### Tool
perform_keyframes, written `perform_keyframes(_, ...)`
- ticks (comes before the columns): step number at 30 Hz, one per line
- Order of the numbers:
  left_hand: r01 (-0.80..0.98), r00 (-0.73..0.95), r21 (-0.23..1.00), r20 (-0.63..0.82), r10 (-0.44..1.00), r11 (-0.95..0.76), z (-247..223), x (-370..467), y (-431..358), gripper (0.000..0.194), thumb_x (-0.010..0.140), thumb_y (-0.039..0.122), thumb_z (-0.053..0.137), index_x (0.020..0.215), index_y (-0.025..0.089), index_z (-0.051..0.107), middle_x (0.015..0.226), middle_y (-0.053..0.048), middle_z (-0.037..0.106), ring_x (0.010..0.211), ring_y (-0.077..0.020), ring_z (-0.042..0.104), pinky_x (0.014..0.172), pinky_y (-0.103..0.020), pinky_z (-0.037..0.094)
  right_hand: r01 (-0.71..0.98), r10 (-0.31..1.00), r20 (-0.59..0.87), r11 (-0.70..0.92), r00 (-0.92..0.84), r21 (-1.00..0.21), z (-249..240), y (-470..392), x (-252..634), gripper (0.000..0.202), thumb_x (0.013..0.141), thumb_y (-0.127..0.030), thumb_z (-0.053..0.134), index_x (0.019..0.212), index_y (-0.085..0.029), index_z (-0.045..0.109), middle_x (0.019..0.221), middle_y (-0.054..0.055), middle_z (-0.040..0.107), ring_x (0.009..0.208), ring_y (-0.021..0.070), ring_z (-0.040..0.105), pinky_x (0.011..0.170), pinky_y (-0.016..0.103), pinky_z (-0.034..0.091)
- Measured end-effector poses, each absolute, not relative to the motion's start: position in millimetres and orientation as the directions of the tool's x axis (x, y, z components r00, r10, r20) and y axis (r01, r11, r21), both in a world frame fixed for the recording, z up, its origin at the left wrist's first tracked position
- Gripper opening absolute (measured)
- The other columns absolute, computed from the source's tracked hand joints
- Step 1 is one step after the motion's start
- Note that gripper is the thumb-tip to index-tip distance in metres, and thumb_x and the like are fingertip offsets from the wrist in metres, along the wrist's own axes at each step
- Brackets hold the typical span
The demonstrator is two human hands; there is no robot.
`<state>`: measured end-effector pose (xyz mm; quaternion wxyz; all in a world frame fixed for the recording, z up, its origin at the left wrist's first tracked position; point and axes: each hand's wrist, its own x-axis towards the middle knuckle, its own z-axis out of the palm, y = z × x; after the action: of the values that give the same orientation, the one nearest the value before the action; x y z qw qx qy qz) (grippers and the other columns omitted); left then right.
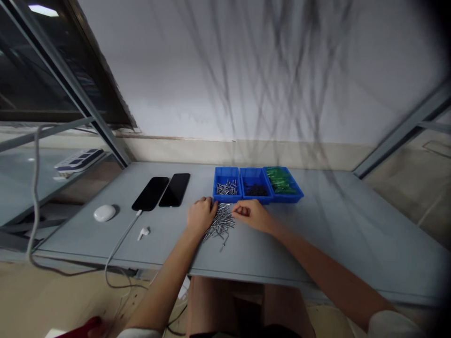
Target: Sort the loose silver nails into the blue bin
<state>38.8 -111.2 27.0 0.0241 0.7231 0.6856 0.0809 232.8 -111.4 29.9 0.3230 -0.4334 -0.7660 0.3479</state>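
A loose pile of thin, silvery screw-like metal pieces lies on the grey table in front of the blue bins. My left hand rests palm down against the pile's left side, its thumb apart from the fingers and near the metal pieces; its fingertips are partly hidden. At the pile's right edge is my right hand, with thumb and fingers pinched together. Whatever that pinch holds is too small to make out. Similar metal pieces lie in the left blue bin, just beyond my hands.
The middle blue bin holds small dark pieces, and the right bin holds green ones. Two black phones lie left, one with a white cable. Nearby are a white earbud and a rounded white case.
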Motion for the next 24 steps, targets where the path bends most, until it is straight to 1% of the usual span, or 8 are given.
perform_keyframes(3,0.987,0.049,0.150,0.086,0.995,-0.062,26,38,-111,0.041,0.094,0.046,0.030,0.089,0.020,0.060,0.092,-0.007,0.066,0.084,-0.0236,0.065,0.062,-0.030,0.041,0.258,0.918,0.138,0.245,-0.373,-0.934,32,-105,236,0.018,0.074,-0.033,0.065,0.075,-0.015,0.066,0.061,-0.001,0.059,0.048,0.0082,0.046,0.045,0.021,0.034)
perform_keyframes(5,0.986,0.050,0.154,0.086,0.995,-0.062,26,38,-111,0.040,0.094,0.046,0.030,0.090,0.020,0.060,0.093,-0.007,0.066,0.084,-0.0237,0.064,0.062,-0.031,0.041,0.124,0.942,0.097,0.143,-0.320,-0.982,35,-101,239,0.023,0.073,-0.038,0.066,0.074,-0.016,0.064,0.061,-0.001,0.060,0.042,0.0071,0.044,0.041,0.021,0.033)
perform_keyframes(8,0.985,0.048,0.163,0.081,0.996,-0.061,26,38,-111,0.040,0.094,0.046,0.030,0.090,0.020,0.060,0.093,-0.007,0.066,0.085,-0.0232,0.064,0.063,-0.030,0.042,-0.077,0.975,0.067,0.052,-0.212,-0.996,37,-96,242,0.025,0.070,-0.041,0.068,0.073,-0.017,0.062,0.061,-0.002,0.060,0.037,0.0050,0.041,0.037,0.021,0.031)
perform_keyframes(11,0.984,0.047,0.169,0.077,0.996,-0.060,27,39,-112,0.040,0.094,0.047,0.030,0.092,0.020,0.059,0.094,-0.008,0.066,0.086,-0.0226,0.064,0.065,-0.030,0.042,-0.193,0.989,0.039,0.011,-0.142,-0.981,39,-93,243,0.025,0.068,-0.040,0.070,0.072,-0.018,0.060,0.058,-0.004,0.058,0.034,0.0036,0.038,0.034,0.020,0.026)
perform_keyframes(15,0.984,0.039,0.169,0.071,0.997,-0.050,28,38,-112,0.040,0.094,0.047,0.030,0.093,0.020,0.059,0.095,-0.008,0.066,0.087,-0.0231,0.064,0.065,-0.031,0.042,-0.217,0.993,0.061,0.038,-0.103,-0.975,39,-94,243,0.025,0.068,-0.040,0.071,0.069,-0.018,0.060,0.054,-0.005,0.055,0.032,0.0028,0.035,0.033,0.019,0.025)
perform_keyframes(20,0.985,0.038,0.165,0.063,0.997,-0.048,27,38,-112,0.040,0.094,0.047,0.029,0.095,0.020,0.059,0.095,-0.008,0.065,0.087,-0.0234,0.063,0.068,-0.031,0.043,-0.098,0.983,0.159,0.150,-0.090,-0.984,36,-94,243,0.025,0.071,-0.040,0.071,0.077,-0.016,0.065,0.055,-0.004,0.057,0.033,0.0041,0.041,0.035,0.020,0.030)
perform_keyframes(24,0.985,0.043,0.166,0.053,0.998,-0.051,26,39,-112,0.040,0.094,0.047,0.029,0.096,0.020,0.058,0.096,-0.009,0.065,0.089,-0.0232,0.063,0.070,-0.031,0.043,-0.019,0.979,0.193,0.192,-0.073,-0.981,33,-94,244,0.027,0.073,-0.041,0.070,0.079,-0.016,0.066,0.055,-0.004,0.058,0.034,0.0048,0.041,0.034,0.020,0.032)
